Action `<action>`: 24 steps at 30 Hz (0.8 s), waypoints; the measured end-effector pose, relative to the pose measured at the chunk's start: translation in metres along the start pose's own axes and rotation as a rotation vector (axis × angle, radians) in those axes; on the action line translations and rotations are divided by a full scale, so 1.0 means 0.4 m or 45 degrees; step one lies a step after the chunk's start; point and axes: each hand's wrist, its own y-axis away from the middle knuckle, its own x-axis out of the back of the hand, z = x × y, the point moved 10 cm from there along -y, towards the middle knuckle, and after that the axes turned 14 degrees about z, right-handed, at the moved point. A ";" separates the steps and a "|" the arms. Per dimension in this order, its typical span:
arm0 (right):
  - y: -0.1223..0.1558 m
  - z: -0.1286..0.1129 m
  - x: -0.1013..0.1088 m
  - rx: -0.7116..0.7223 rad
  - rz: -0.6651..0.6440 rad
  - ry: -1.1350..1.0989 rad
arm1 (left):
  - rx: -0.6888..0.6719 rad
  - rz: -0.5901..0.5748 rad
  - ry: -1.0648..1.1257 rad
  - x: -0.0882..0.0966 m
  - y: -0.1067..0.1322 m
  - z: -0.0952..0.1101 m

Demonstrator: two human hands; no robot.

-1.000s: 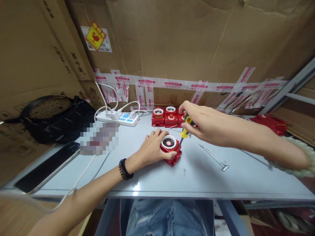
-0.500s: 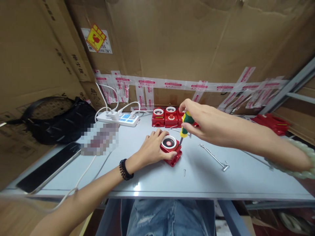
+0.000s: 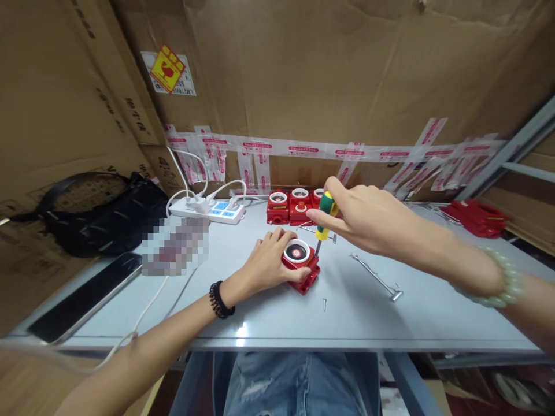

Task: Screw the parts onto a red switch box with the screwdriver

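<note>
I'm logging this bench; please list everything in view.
held unit: one, red, table centre
screwdriver: one, green-yellow, held unit's corner
screw: one, silver, before held unit
rods: at least two, silver, on table
other units: several, red, table's back
power strip: one, white, back left
cables: several, white, left
phone: one, black, front left
pixelated item: one, colour unclear, beside phone
bag: one, black, left
cardboard: several, brown, behind and left
table: one, pale, beneath
jeans: pair, blue, below
wristbands: two, black, green, wrists
left grip: one, on held unit
right grip: one, on screwdriver

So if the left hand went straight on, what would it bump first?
Beyond the red box it holds, probably the back row of red boxes; depth's unclear, so the thin rod might come first.
</note>
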 end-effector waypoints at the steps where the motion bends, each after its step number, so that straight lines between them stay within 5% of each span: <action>1: -0.001 0.008 0.000 -0.039 0.017 0.034 | -0.001 -0.001 0.000 0.000 0.000 0.000; 7: 0.003 0.008 -0.014 -0.051 -0.037 -0.232 | -0.007 0.011 0.014 0.001 0.000 0.001; 12: 0.003 0.033 -0.007 -0.131 0.039 -0.057 | -0.003 0.004 -0.003 0.000 0.000 0.000; 18: 0.007 0.019 -0.014 -0.098 -0.008 -0.275 | -0.010 0.007 -0.007 0.000 -0.001 0.000; 24: 0.002 0.045 -0.011 -0.147 0.068 -0.017 | -0.010 0.011 0.000 0.000 -0.001 0.001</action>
